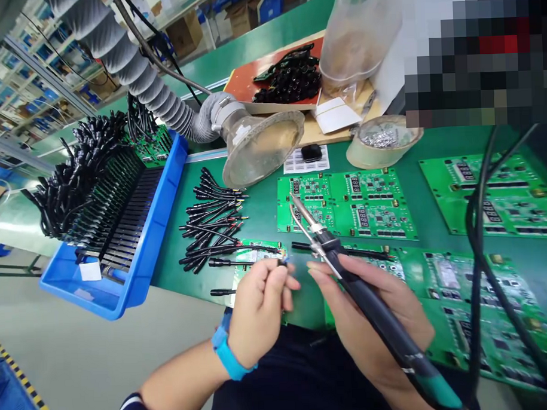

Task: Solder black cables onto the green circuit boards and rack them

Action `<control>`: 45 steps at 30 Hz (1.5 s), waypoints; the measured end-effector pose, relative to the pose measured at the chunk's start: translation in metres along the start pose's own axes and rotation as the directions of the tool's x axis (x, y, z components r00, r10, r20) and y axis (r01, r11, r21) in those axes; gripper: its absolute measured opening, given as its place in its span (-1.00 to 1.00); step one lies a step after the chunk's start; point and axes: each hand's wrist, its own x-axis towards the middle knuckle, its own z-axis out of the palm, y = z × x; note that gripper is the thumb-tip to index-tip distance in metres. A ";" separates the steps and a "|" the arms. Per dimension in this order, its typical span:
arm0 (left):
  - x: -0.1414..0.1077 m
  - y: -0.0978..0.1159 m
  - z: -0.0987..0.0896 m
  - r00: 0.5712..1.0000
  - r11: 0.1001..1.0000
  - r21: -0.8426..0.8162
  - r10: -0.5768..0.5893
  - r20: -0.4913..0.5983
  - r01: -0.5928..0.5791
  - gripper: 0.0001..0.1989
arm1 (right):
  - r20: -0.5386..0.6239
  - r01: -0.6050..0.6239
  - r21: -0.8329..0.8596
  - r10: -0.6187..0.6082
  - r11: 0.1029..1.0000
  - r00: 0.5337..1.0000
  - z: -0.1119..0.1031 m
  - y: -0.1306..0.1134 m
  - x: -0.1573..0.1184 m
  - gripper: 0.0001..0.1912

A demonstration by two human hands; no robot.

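My left hand [259,304], with a blue wristband [231,359], is closed in a pinch near the bench's front edge. Between its fingertips is the end of a black cable [224,262] with small coloured wires; the fingers partly hide it. My right hand [405,311] is wrapped round a soldering iron [371,309] with a thin metal guide tube beside its tip. The tip points up and left, above a green circuit board panel [341,211] with digit displays. Beneath my left hand lies another green board [257,250], partly covered. A black cable [320,246] lies between the boards.
Loose black cables [211,222] lie left of the boards. A blue bin [141,263] holds racked boards with cables. A fume extractor hood [262,145] hangs over the bench. A round tin [383,142] stands behind the boards. More boards [492,194] and dark hanging cords [475,252] are at right.
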 end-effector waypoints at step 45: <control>0.002 -0.055 -0.025 0.874 0.615 0.621 0.323 0.363 -0.486 -0.73 | 0.542 0.279 -0.005 -0.232 0.960 0.808 -0.074 0.034 0.007 -0.67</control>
